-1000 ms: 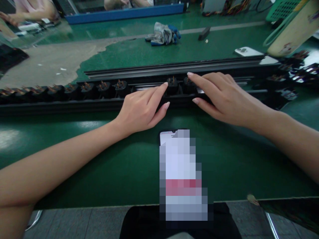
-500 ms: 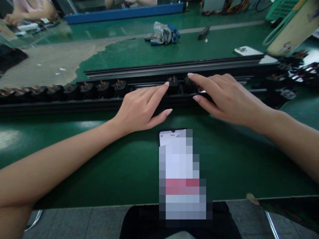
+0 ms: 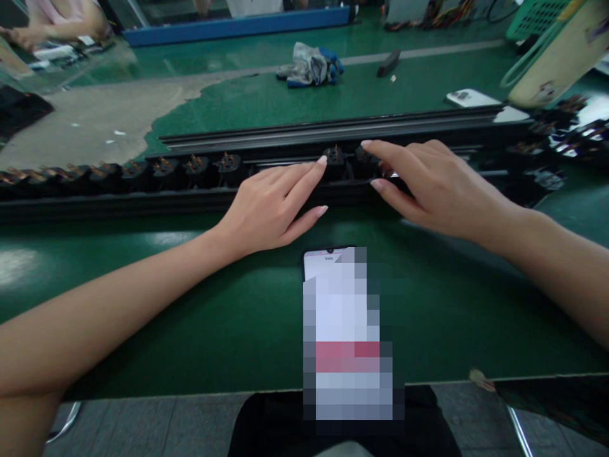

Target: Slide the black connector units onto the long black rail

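Observation:
My left hand (image 3: 271, 212) rests on the front of a black rail fixture (image 3: 114, 206), its index fingertip against a black plug body with brass pins (image 3: 334, 166). My right hand (image 3: 432, 184) lies just beyond it, with the index fingertip on a second black plug (image 3: 366, 166). Neither hand grips anything, and the fingers are spread. A row of similar plugs (image 3: 196, 168) stands in the fixture to the left. A smartphone (image 3: 320, 263) lies on the green belt below my hands, its screen mostly blurred out.
Behind the fixture lie a work glove (image 3: 309, 66), a dark bar (image 3: 389, 63) and a white phone (image 3: 471, 97). More plugs (image 3: 566, 136) sit at the right. A co-worker's arm (image 3: 61, 19) shows at the top left. A beige bag (image 3: 556, 57) hangs at the top right.
Both hands have shifted slightly to the right. The two plugs under my fingertips have slid right along the fixture with them, while the plugs further left have stayed put.

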`<act>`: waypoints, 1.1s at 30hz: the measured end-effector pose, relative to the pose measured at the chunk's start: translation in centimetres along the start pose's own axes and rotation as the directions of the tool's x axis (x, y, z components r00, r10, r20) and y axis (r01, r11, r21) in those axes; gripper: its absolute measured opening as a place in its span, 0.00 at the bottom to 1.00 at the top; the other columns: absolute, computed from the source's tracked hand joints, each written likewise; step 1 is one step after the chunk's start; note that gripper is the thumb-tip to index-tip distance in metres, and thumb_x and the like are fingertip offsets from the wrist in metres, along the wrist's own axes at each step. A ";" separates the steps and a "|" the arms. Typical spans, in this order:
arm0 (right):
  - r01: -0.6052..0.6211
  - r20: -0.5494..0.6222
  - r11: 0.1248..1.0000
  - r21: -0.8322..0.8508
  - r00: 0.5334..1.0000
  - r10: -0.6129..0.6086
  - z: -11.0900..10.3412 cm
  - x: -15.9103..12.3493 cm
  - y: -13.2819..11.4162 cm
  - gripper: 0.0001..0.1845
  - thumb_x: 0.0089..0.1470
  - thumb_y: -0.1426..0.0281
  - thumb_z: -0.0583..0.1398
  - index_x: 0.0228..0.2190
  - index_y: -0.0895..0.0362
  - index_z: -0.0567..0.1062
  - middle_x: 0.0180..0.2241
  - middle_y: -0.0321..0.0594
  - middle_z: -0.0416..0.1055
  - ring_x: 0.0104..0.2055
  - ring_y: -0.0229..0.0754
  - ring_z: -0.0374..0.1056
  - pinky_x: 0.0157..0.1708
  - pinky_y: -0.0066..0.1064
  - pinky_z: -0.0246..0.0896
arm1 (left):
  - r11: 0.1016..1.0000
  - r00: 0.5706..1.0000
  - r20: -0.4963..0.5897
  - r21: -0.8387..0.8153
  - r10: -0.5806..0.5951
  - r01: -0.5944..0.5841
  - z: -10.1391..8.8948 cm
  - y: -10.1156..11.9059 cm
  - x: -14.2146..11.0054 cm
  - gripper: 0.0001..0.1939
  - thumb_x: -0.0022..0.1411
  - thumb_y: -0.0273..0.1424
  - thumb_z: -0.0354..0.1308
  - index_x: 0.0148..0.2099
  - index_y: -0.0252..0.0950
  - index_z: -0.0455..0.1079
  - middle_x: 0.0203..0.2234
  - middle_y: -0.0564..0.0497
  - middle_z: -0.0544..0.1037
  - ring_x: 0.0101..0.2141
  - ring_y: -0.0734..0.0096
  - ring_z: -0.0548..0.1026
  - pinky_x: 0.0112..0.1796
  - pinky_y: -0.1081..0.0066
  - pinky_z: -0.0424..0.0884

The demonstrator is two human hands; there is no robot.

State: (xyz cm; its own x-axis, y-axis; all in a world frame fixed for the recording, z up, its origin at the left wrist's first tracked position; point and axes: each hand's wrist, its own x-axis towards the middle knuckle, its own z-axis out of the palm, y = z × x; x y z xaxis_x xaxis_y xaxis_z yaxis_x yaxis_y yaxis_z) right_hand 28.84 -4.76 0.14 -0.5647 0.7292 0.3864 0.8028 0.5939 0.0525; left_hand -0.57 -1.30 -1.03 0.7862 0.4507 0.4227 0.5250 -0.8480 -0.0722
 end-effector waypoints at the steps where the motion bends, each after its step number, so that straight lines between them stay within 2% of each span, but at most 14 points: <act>1: -0.007 -0.001 1.000 0.003 1.000 0.007 0.0 0.0 0.0 0.35 0.74 0.57 0.44 0.70 0.65 0.64 0.48 0.57 0.79 0.45 0.56 0.73 0.51 0.52 0.66 | 1.000 1.000 0.002 -0.002 -0.001 0.001 0.0 0.0 0.0 0.33 0.78 0.45 0.46 0.74 0.29 0.61 0.65 0.32 0.73 0.64 0.45 0.74 0.61 0.48 0.73; 6: -0.050 -0.015 0.998 0.030 0.999 0.050 0.2 -0.3 -0.1 0.34 0.74 0.56 0.42 0.71 0.59 0.64 0.50 0.55 0.78 0.48 0.57 0.73 0.53 0.53 0.65 | 1.000 1.000 0.016 -0.010 -0.001 0.002 0.0 0.0 0.1 0.31 0.79 0.41 0.43 0.75 0.29 0.60 0.66 0.33 0.73 0.64 0.46 0.73 0.62 0.48 0.72; 11: -0.041 -0.031 0.999 0.034 0.999 0.042 0.3 -0.2 0.1 0.35 0.74 0.56 0.42 0.71 0.58 0.63 0.49 0.54 0.77 0.49 0.58 0.72 0.54 0.54 0.66 | 1.000 0.999 0.025 -0.005 0.023 -0.022 0.0 -0.1 0.2 0.31 0.80 0.41 0.43 0.76 0.30 0.58 0.68 0.34 0.71 0.65 0.47 0.73 0.63 0.48 0.71; 16: -0.053 0.042 0.998 0.029 0.998 0.052 -0.2 0.0 0.0 0.35 0.73 0.57 0.43 0.72 0.57 0.64 0.49 0.55 0.75 0.50 0.59 0.70 0.54 0.56 0.66 | 0.999 0.998 0.048 0.023 0.032 -0.033 0.0 0.0 0.4 0.31 0.80 0.40 0.42 0.77 0.30 0.57 0.69 0.34 0.70 0.66 0.50 0.72 0.64 0.50 0.70; 26: -0.019 0.030 0.997 0.074 0.999 0.016 0.4 -0.2 0.9 0.34 0.72 0.58 0.46 0.74 0.50 0.62 0.50 0.53 0.73 0.50 0.58 0.68 0.56 0.57 0.65 | 0.999 0.998 0.062 0.019 0.029 -0.030 -0.1 -0.1 0.4 0.31 0.80 0.40 0.41 0.77 0.30 0.57 0.69 0.34 0.69 0.69 0.48 0.69 0.65 0.48 0.68; 33: -0.015 0.033 0.998 0.053 0.999 0.013 0.3 -0.1 0.7 0.34 0.73 0.58 0.46 0.75 0.49 0.61 0.48 0.52 0.73 0.49 0.56 0.69 0.54 0.55 0.66 | 1.000 0.998 0.067 0.026 0.010 -0.012 -0.1 0.1 0.5 0.31 0.81 0.39 0.42 0.77 0.31 0.57 0.70 0.35 0.69 0.70 0.49 0.66 0.69 0.45 0.61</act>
State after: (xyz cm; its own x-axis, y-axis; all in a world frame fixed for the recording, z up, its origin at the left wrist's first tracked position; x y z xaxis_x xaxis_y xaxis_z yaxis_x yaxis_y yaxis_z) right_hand 29.38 -4.34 -0.13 -0.5601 0.7478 0.3565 0.7999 0.6001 -0.0019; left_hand -0.18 -1.18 -0.76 0.8115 0.4602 0.3601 0.5242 -0.8456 -0.1007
